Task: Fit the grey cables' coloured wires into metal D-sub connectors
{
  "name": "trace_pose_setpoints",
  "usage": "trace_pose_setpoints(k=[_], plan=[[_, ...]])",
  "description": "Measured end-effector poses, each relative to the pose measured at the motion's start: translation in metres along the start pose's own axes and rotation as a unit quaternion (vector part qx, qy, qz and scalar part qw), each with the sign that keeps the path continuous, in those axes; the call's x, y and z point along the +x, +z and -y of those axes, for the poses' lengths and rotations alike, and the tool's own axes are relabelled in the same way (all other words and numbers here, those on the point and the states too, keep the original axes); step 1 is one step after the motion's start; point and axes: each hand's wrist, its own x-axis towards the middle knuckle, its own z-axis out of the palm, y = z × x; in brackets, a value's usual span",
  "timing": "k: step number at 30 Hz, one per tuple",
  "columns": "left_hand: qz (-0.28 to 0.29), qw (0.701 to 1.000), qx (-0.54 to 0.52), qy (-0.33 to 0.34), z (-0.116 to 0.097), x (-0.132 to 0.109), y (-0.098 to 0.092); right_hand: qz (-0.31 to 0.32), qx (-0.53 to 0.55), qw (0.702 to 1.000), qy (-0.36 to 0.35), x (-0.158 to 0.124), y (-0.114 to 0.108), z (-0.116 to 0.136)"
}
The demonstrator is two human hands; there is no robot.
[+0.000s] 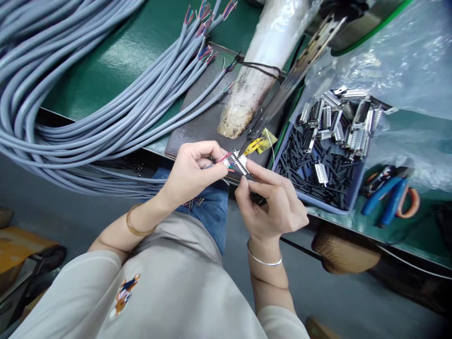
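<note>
My left hand [192, 172] is closed in a pinch on the stripped end of a grey cable, whose coloured wires [226, 160] stick out past my thumb. My right hand [271, 200] pinches a small metal D-sub connector [240, 163] between thumb and forefinger. The wire tips meet the connector's back just above my lap, at the front edge of the green bench [116, 61]. A bangle sits on each wrist.
A big bundle of grey cables [70, 108] with stripped ends lies across the bench at left. A blue tray [318, 169] holds black sleeves and several metal connectors. Blue-handled pliers [386, 193] lie at right. A wrapped tool [254, 80] rests on a dark mat.
</note>
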Motion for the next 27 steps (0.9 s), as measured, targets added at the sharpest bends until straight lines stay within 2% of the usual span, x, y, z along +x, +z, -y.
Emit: trace_pose_setpoints(k=[7,14,27], plan=[[0.015,1.0,0.003,0.015,0.0,-0.004,-0.001,0.004,0.103,0.987,0.122,0.002,-0.001,0.002],[-0.014,0.997,0.02,0.078,0.0,-0.005,0.007,-0.016,0.053,0.996,0.069,0.0,0.007,0.002],[-0.025,0.992,0.073,0.101,-0.001,-0.005,0.009,-0.009,0.031,0.998,0.057,0.001,0.007,0.0]])
